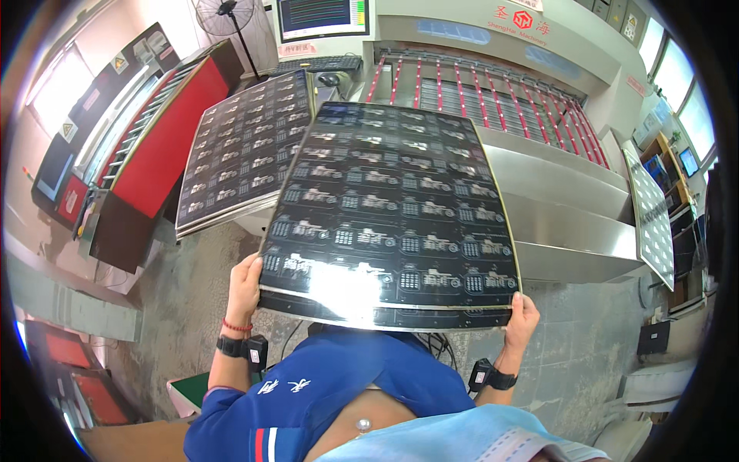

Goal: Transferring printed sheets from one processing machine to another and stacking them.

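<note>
Circuit panels [389, 223], a stack of large black sheets printed with rows of pale patterns, sit in my view held out flat in front of the chest, tilted so the far edge rises toward the machine. Nearest to me I see the blue shirt [323, 393] and a pale blue cloth [469, 439] at the bottom edge. My left hand [245, 289] clamps the stack at its near left corner, fingers curled round the edge, with a red cord and a black wrist device just below it on the forearm. My right hand [522, 319] grips the near right corner the same way, thumb on top, and a black wrist device [486, 376] sits below it too. A bright glare lies on the near edge of the top sheet.

Under the stack I see a grey concrete floor [185, 308]. Beyond, to the left, a second stack of black panels [242, 150] rests tilted on a stand, just beside the held one. Left of that stands a red-sided machine [165, 138]. Straight ahead a steel conveyor machine [554, 192] shows red rollers [493, 96] at its mouth. Farthest off I make out a monitor [323, 17], a keyboard [315, 65] and a standing fan [225, 15].
</note>
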Available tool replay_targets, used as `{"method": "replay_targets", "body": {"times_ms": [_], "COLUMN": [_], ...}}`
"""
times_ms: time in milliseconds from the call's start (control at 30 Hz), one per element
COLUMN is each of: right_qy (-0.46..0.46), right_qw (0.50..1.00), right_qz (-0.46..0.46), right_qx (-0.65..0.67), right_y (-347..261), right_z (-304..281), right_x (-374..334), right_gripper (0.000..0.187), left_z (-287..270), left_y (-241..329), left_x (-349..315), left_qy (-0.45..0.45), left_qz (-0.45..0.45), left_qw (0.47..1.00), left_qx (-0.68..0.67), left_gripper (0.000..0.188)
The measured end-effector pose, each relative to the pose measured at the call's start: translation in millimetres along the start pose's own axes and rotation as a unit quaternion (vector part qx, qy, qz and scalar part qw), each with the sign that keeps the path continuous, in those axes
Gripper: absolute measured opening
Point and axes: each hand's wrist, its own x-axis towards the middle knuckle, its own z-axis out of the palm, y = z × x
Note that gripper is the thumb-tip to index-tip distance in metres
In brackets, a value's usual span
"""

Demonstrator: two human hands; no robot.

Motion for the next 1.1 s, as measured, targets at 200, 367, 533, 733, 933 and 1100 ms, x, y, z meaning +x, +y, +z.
{"method": "replay_targets", "body": {"times_ms": [200, 367, 533, 733, 933, 1100], "right_qy": [0.082, 0.099, 0.107, 0.061, -0.015, -0.064], "right_qw": [0.996, 0.994, 0.990, 0.977, 0.984, 0.983], "right_qz": [0.012, 0.008, 0.005, -0.009, -0.023, -0.021], "right_qx": [-0.035, -0.042, -0.097, -0.205, -0.177, -0.171], "right_y": [3, -12, -43, -56, -34, -7], "right_z": [-36, -38, -33, -26, 13, 73], "right_x": [23, 75, 158, 277, 426, 527], "right_gripper": [0.024, 0.027, 0.029, 0.031, 0.037, 0.041], "left_z": [67, 127, 174, 226, 261, 278], "left_y": [10, 12, 30, 39, 35, 22], "left_x": [86, 162, 230, 302, 395, 476], "left_qy": [-0.107, -0.151, -0.194, -0.150, -0.084, -0.072], "left_qz": [0.019, 0.041, -0.015, -0.015, -0.029, -0.048], "left_qw": [0.994, 0.987, 0.978, 0.988, 0.996, 0.996], "left_qx": [0.010, -0.036, -0.080, -0.033, -0.016, 0.027], "left_gripper": [0.024, 0.025, 0.026, 0.029, 0.034, 0.036]}}
